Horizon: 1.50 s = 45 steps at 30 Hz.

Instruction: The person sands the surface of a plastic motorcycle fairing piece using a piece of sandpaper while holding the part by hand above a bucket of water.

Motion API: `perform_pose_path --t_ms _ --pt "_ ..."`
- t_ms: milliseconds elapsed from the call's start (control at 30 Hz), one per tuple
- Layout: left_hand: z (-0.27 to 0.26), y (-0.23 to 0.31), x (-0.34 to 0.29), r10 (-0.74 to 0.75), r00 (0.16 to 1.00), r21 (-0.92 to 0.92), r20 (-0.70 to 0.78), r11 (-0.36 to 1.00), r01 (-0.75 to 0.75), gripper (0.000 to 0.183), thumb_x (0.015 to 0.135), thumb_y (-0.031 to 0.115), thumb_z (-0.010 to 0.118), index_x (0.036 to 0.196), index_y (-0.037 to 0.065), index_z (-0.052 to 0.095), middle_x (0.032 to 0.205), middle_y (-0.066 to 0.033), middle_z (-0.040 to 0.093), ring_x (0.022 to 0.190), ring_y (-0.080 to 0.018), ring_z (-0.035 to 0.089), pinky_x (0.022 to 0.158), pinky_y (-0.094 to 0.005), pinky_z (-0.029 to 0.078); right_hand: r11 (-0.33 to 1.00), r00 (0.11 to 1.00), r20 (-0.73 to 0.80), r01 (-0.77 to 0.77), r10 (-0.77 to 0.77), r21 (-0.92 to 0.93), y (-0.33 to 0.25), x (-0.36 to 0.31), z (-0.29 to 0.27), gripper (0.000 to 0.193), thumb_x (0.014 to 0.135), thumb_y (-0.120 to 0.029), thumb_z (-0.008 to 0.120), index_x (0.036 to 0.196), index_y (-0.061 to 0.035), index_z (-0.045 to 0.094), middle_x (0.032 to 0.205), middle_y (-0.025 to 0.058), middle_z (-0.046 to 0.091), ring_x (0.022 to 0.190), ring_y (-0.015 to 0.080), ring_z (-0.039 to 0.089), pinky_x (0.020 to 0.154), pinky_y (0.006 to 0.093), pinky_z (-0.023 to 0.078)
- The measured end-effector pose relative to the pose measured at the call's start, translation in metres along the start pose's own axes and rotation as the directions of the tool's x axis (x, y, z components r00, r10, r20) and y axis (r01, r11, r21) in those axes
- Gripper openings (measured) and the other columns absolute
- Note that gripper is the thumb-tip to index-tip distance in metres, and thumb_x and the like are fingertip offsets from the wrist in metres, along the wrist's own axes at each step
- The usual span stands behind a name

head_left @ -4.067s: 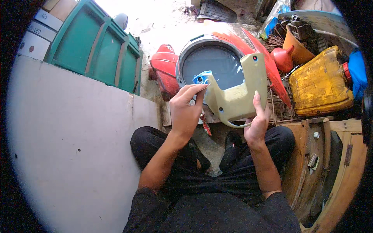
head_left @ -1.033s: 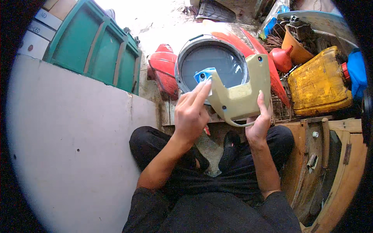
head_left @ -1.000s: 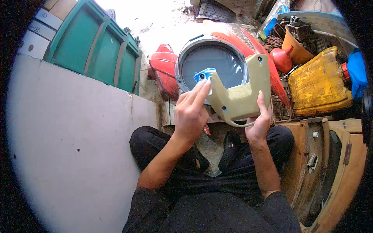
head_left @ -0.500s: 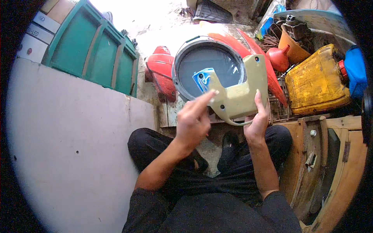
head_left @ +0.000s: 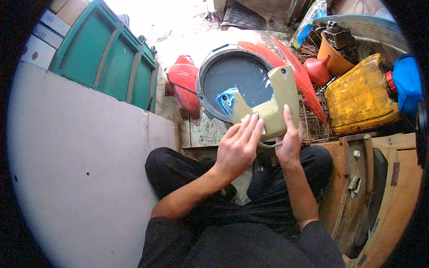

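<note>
My right hand (head_left: 289,142) grips a beige curved plastic panel (head_left: 273,112) by its near right edge, thumb on top. The panel looks like a motorcycle fairing piece. It has screw holes and a blue-and-white patterned patch (head_left: 227,101) at its left tip. My left hand (head_left: 238,142) presses its fingers, straight and held together, on the panel's near left part. Pale edges of a small sheet (head_left: 262,131) show beneath those fingers; most of it is covered. Under the panel's far side stands a dark round bucket (head_left: 200,85) of greyish water (head_left: 234,73).
Red plastic body panels (head_left: 184,82) lie left and right of the bucket. At right are a red funnel (head_left: 316,70), an orange container (head_left: 337,58) and a dirty yellow jerrycan (head_left: 359,96). A white board (head_left: 89,156) and green panelled furniture (head_left: 100,58) border the left; wooden furniture (head_left: 393,178) borders the right.
My left hand has moved right and settled its fingers flat on the panel. The panel has shifted slightly left, still in my right hand.
</note>
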State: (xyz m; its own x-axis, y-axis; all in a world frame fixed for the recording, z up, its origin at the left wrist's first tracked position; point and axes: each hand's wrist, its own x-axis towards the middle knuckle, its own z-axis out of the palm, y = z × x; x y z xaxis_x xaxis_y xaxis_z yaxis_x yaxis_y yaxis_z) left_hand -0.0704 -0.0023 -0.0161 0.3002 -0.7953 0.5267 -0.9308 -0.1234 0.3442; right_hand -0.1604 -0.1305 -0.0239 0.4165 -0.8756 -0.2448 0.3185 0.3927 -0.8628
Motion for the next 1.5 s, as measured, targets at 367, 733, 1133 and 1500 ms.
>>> perform_pose_path --t_ms 367,733,1133,1500 --pt "-0.033 -0.042 0.021 -0.295 0.943 -0.452 -0.154 0.87 0.198 0.032 0.092 -0.007 0.053 0.12 0.003 0.067 0.107 -0.012 0.072 0.095 -0.0189 0.069 0.086 -0.0312 0.053 0.994 0.991 0.095 -0.085 0.091 -0.062 -0.015 -0.002 -0.006 0.04 0.084 -0.007 0.074 0.12 -0.002 0.059 0.112 0.0065 0.065 0.1 0.0159 0.062 0.091 0.0309 0.048" --pt "-0.009 -0.078 0.004 -0.654 0.755 -0.828 0.049 0.396 0.396 0.03 0.098 0.0 0.051 0.126 -0.005 0.06 0.118 -0.0119 0.067 0.109 -0.0151 0.062 0.096 -0.0269 0.047 0.957 0.892 0.35 -0.255 0.287 -0.135 -0.019 0.008 -0.01 0.047 0.084 -0.002 0.072 0.127 -0.0023 0.052 0.113 0.007 0.064 0.103 0.0178 0.062 0.092 0.0328 0.049" --pt "-0.004 -0.06 -0.01 -0.691 0.722 -0.801 0.027 0.417 0.429 0.03 0.1 0.003 0.05 0.127 -0.003 0.059 0.117 -0.0114 0.067 0.109 -0.0144 0.061 0.095 -0.0269 0.046 0.781 0.83 0.443 -0.511 0.339 0.36 -0.002 0.019 -0.001 0.058 0.09 -0.019 0.056 0.143 -0.002 0.038 0.135 0.0188 0.054 0.128 0.0346 0.049 0.11 0.0515 0.036" --pt "0.008 -0.072 -0.02 -0.699 0.694 -0.681 0.175 0.424 0.598 0.028 0.096 0.001 0.051 0.121 -0.002 0.063 0.11 -0.014 0.07 0.101 -0.0188 0.066 0.087 -0.0293 0.05 0.756 0.77 0.594 -0.528 0.232 0.388 -0.018 0.021 0.007 0.072 0.087 -0.022 0.054 0.149 0.0003 0.025 0.143 0.0285 0.042 0.131 0.0457 0.045 0.11 0.0602 0.033"
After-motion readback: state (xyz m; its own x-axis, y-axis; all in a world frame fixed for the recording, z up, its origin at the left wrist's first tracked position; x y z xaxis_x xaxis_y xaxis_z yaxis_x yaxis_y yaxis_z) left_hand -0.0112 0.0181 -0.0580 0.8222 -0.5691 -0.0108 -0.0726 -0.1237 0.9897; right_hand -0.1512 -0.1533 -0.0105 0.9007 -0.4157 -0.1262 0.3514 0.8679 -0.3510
